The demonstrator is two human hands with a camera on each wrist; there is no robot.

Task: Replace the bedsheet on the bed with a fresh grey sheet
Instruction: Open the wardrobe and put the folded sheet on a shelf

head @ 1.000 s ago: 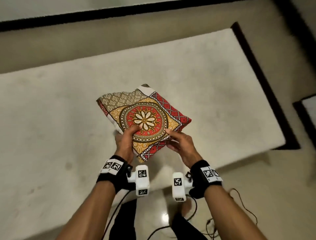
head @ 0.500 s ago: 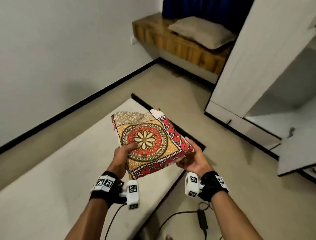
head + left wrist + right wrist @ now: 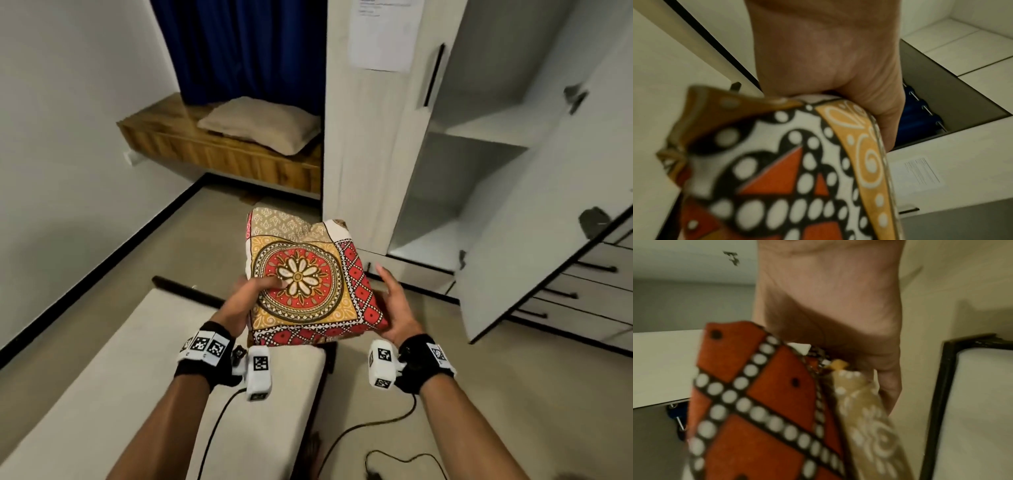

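Observation:
A folded patterned sheet (image 3: 308, 284), red and yellow with a round flower medallion, is held in the air over the foot of the bare cream mattress (image 3: 102, 377). My left hand (image 3: 246, 298) grips its left edge, thumb on top and fingers underneath. My right hand (image 3: 397, 308) cups the right edge from below with the thumb raised beside it. The left wrist view shows the sheet (image 3: 787, 178) close up under the left hand (image 3: 818, 56). In the right wrist view the sheet (image 3: 756, 402) hangs below the right hand (image 3: 828, 296), whose fingers are hidden. No grey sheet is in view.
An open white wardrobe (image 3: 462, 171) with bare shelves stands just ahead, its door (image 3: 548, 205) swung out to the right. Drawers (image 3: 589, 284) sit at the far right. A wooden bench with a pillow (image 3: 260, 123) is at the back. A black cable (image 3: 376, 428) lies on the floor.
The view has swung from the mattress to the wardrobe. Both hands have carried the folded sheet off the mattress and lifted it toward the open shelves.

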